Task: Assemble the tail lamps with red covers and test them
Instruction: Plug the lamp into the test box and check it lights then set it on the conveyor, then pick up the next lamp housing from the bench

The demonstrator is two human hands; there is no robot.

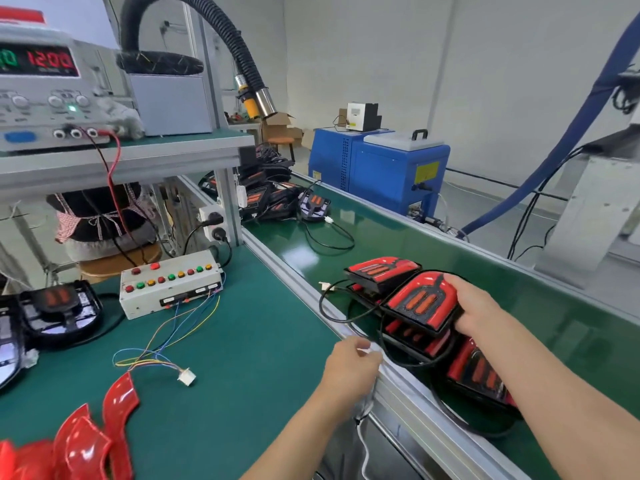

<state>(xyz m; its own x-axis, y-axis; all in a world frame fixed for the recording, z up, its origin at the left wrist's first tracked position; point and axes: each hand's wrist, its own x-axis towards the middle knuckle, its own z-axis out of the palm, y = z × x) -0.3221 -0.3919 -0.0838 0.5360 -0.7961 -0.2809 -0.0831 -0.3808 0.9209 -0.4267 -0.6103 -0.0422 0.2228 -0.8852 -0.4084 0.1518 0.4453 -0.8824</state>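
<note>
At lower right of the frame the right hand (pixel 476 308) grips a red-covered tail lamp (pixel 420 301) atop the pile on the green conveyor (pixel 381 233), fingers curled round its far edge; the left hand (pixel 349 370) pinches what looks like its white plug (pixel 363 351) at the bench rail. This looks like finished lamps being set down or fetched; testing next needs the loose tester connector (pixel 187 375), centre-left. I count about five covered lamps here, three loose red covers (pixel 86 441) lower left, and one button box (pixel 169 289).

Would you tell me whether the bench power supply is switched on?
On: the power supply shows lit red and green digits and a glowing green indicator.
</note>
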